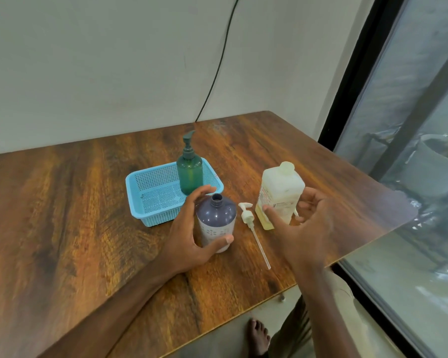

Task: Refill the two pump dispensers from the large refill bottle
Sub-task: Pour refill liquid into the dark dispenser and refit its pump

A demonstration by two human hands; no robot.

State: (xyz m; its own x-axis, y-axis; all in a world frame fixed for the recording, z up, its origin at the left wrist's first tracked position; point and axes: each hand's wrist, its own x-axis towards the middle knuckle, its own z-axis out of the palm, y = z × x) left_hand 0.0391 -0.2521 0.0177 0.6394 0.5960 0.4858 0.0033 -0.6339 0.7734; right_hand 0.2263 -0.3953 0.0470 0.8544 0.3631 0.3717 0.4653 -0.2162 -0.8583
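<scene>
A purple dispenser bottle (216, 218) stands on the wooden table (75, 215) with its neck open and no pump. My left hand (189, 236) grips it round the body. Its white pump (251, 228) with a long tube lies on the table just to the right. The large pale refill bottle (279, 192), capped and holding yellowish liquid at the bottom, stands further right. My right hand (300, 223) is spread in front of it, fingers relaxed; whether it touches the bottle I cannot tell. A green pump dispenser (189, 169) stands upright in the blue basket (150, 192).
The blue basket sits behind the purple bottle, with only the green dispenser in it. The table's right edge runs close to a window (411, 125). A black cable (217, 68) hangs down the wall. A bare foot (259, 337) shows below the front edge.
</scene>
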